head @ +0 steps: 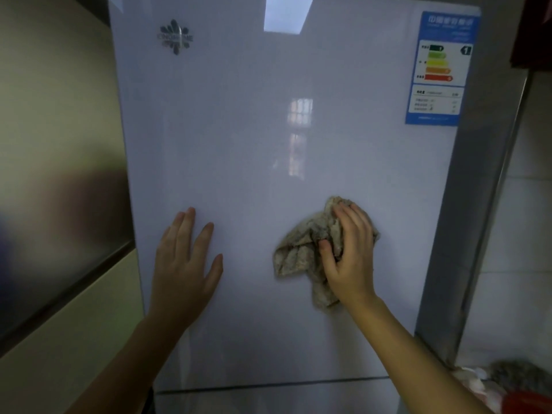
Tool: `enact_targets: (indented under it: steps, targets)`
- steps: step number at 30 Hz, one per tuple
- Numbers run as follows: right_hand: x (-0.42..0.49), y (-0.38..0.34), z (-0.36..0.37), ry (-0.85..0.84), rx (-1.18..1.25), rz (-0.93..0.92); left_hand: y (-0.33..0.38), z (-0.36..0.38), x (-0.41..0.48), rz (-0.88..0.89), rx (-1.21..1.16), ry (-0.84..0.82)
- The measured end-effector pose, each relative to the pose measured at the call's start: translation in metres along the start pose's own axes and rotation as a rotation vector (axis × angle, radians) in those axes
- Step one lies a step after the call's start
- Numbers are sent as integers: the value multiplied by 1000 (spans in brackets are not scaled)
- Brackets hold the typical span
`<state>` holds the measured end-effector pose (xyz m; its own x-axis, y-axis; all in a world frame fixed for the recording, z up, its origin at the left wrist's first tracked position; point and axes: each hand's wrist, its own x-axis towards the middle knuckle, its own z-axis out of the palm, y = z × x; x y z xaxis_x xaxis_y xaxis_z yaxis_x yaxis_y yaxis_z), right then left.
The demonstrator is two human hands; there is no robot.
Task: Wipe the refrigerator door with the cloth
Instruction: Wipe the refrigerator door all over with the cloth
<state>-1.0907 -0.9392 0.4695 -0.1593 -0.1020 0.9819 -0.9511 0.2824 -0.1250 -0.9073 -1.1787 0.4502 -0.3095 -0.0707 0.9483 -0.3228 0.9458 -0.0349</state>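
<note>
Pressing the cloth flat against the door, we have our right hand curled over its right part, fingers bent and the thumb hooked into a fold, so the cloth is pinned between palm and panel. Our left hand lies to the left of it, well apart, fingers spread, palm toward the door and holding nothing; it seems to steady us against the panel.

In the head view, the only one we have, the cloth sits in the lower right part of the door, below the blue label at the far top right and well away from the badge at the top left. It is a beige, nubbly rag, bunched up, with one corner hanging loose below our hand.

We judge it light and soft, limp enough to fold wherever we push it, so it will ride easily under the palm and needs no firm pinch. Taking it by the bunched middle, as now, keeps most of it under the hand; the hanging corner may drag or flap.

The door looks glossy and smooth, showing window reflections, so we expect the cloth to slide readily. The label's edges may catch the cloth, so we would go lightly there.
</note>
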Motion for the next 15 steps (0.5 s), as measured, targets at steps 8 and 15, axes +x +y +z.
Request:
enact_targets:
  steps: [8,15]
  targets:
    - [-10,11,1,-11,-39,-62,9,4,-2,-14,-22,-6]
    - [-15,27,-2,-29,-66,-138,27,11,-12,24,-14,-8]
